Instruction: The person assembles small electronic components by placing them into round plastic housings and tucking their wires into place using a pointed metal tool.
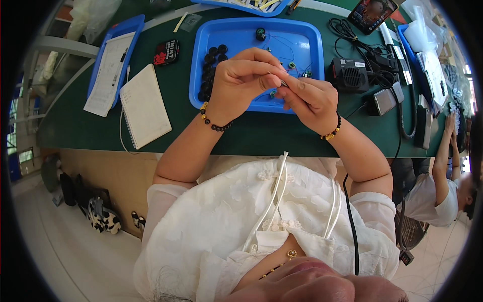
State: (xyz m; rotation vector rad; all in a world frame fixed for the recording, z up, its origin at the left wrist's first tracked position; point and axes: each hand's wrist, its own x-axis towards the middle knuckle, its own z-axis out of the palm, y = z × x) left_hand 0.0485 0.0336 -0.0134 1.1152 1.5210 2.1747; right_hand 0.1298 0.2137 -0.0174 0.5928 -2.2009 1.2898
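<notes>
My left hand point(245, 75) and my right hand point(309, 98) meet above the near edge of a blue tray point(307, 38) on the green table. Both pinch a tiny part with a thin metal tip point(283, 83) between the fingertips; what the part is stays too small to tell. Inside the tray, a column of small black round pieces point(207, 70) lies at the left, and a few small green-and-black components point(292, 65) with fine wires lie near my fingers. A beaded bracelet circles each wrist.
A spiral notebook point(144, 105) and a blue tray holding papers point(111, 65) lie to the left. A black boxy device point(349, 74), cables and a small grey unit point(385, 100) sit to the right. Another person point(443, 191) works at the far right.
</notes>
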